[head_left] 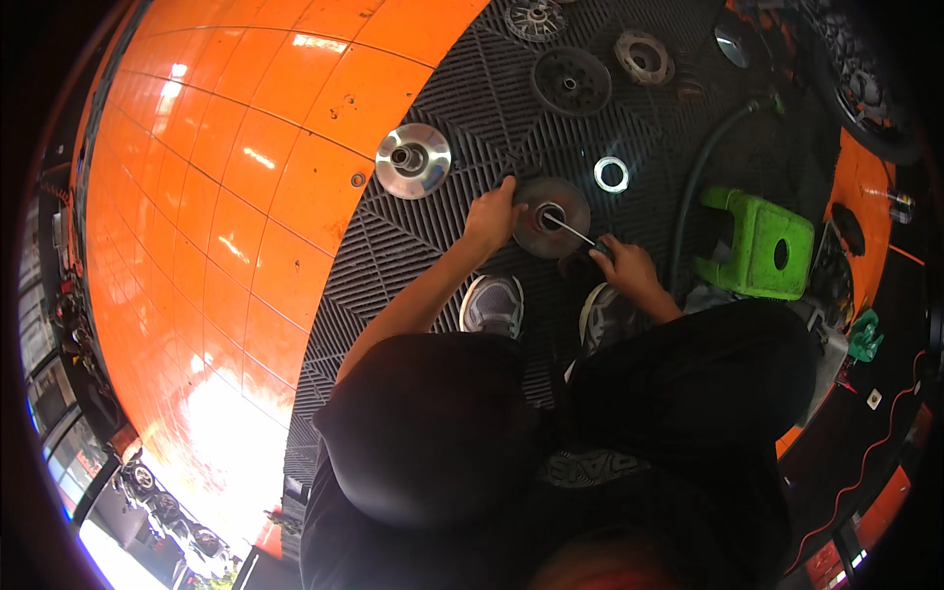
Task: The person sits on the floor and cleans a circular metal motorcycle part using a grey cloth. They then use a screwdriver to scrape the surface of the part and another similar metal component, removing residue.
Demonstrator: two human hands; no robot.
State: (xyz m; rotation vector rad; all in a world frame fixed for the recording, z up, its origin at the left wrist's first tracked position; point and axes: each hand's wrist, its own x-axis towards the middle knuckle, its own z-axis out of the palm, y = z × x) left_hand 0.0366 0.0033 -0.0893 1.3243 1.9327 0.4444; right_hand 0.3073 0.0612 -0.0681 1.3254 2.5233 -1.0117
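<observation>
A dark round metal disc (533, 241) with a raised hub opening lies on the ribbed mat in front of my shoes. My left hand (492, 218) grips its left rim, with the thumb and a finger spread along the edge. In my right hand (627, 265) is a screwdriver (574, 231), its dark handle inside my closed fingers. The thin shaft slants up and left, and its tip reaches the disc's hub opening. Whether the tip presses on anything inside cannot be made out. A shiny metal ring (598, 175) rests just beyond the disc, to the right.
A polished pulley disc (430, 175) sits far left of my hands. Beyond are a black drum (590, 87), a finned wheel (536, 22) and a brownish round plate (625, 57). A dark hose (693, 182) and a green stool (796, 241) stand right. Glossy orange floor (295, 147) borders the mat.
</observation>
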